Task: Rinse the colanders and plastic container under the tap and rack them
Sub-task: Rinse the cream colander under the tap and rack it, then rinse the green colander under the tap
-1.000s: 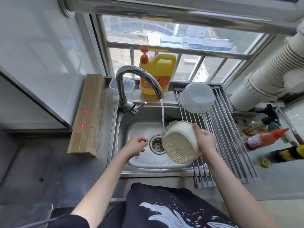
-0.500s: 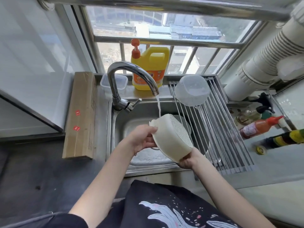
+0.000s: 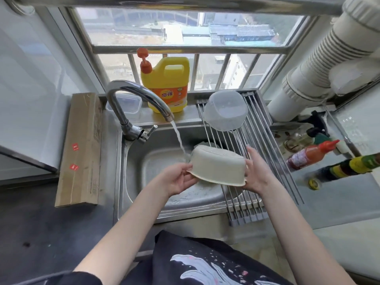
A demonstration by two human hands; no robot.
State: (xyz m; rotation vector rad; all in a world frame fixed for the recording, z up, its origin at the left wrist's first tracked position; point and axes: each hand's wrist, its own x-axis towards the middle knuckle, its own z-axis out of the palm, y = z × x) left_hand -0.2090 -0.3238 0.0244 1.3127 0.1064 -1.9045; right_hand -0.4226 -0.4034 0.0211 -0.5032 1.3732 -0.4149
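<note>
Gripping an inverted cream plastic colander (image 3: 218,168); both hands at its rim.

left hand (image 3: 178,178), right hand (image 3: 257,176), both hands gripping

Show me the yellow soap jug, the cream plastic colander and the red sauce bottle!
Yellow plastic soap jug (image 3: 166,93): head view, on its orange label.
Cream plastic colander (image 3: 218,166): head view, on its side wall.
Red squeeze sauce bottle (image 3: 308,154): head view, on its body.
</note>
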